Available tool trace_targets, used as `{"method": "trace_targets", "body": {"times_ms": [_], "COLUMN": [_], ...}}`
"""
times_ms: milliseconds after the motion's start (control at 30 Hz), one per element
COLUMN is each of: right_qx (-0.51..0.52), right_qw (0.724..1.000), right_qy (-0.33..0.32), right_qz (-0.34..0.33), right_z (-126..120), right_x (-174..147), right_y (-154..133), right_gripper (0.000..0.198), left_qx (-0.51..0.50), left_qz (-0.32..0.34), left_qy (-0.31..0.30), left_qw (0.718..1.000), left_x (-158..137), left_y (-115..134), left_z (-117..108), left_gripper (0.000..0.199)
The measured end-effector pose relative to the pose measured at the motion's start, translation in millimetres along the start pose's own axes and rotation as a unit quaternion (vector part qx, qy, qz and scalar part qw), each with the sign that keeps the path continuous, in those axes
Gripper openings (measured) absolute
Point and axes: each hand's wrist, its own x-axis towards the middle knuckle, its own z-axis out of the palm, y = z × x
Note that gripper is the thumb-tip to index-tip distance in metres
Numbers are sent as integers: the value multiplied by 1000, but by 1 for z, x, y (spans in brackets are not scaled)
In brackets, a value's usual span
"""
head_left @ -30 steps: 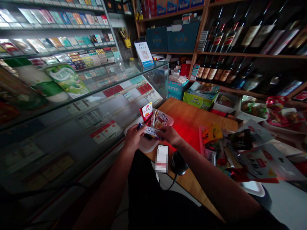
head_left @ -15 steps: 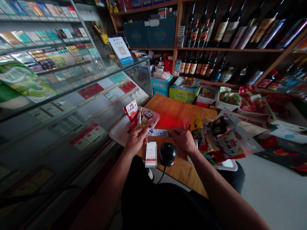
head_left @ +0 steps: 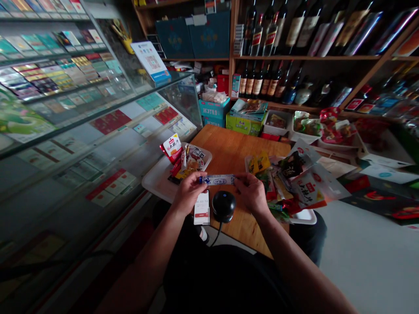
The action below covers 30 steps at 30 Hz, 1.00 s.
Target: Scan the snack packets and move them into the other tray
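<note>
A narrow blue-and-white packet (head_left: 217, 179) is stretched level between my hands, above the wooden table (head_left: 222, 141). My left hand (head_left: 189, 194) pinches its left end, and the fingers of my right hand (head_left: 251, 192) close on the other end. Just below the packet stands a black, round-topped corded scanner (head_left: 224, 205). To its left is a phone (head_left: 201, 208) with a lit white screen, near my left fingers. Beyond my left hand, a white tray (head_left: 151, 179) bears snack packets. Another white tray (head_left: 309, 216), heaped with bagged snacks, is beside my right hand.
A glass display case (head_left: 131, 102) runs along the left, with a QR-code stand (head_left: 151, 62) on top. Bottles (head_left: 262, 80) fill wooden shelves at the back. Boxes (head_left: 244, 123) and snack bins (head_left: 306, 126) sit beyond the table. Someone's dark-clothed knee (head_left: 314, 237) shows by the right tray.
The red glow on the tabletop has gone. Both hands still hold the packet, which now shows more of its printed face. The whole view has shifted slightly.
</note>
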Motion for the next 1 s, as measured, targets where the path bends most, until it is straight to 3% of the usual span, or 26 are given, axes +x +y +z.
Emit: {"method": "trace_targets", "body": {"times_ms": [500, 667, 833, 1000], "right_qx": [-45, -129, -179, -188], "right_qw": [995, 988, 981, 977], "right_qy": [-82, -86, -48, -34], "right_qz": [43, -4, -66, -89], "right_z": [-2, -3, -3, -1], "right_x": [1, 3, 3, 0], "right_y": [4, 3, 4, -1], "right_gripper": [27, 17, 8, 10], "left_qx": [128, 106, 96, 77], "left_qz": [23, 45, 5, -13], "left_qy": [-2, -1, -15, 27], "left_qw": [992, 993, 995, 997], "left_x": [3, 5, 2, 5], "left_y": [-10, -9, -5, -11], "left_z": [-1, 3, 8, 10], "left_gripper": [16, 24, 27, 32]}}
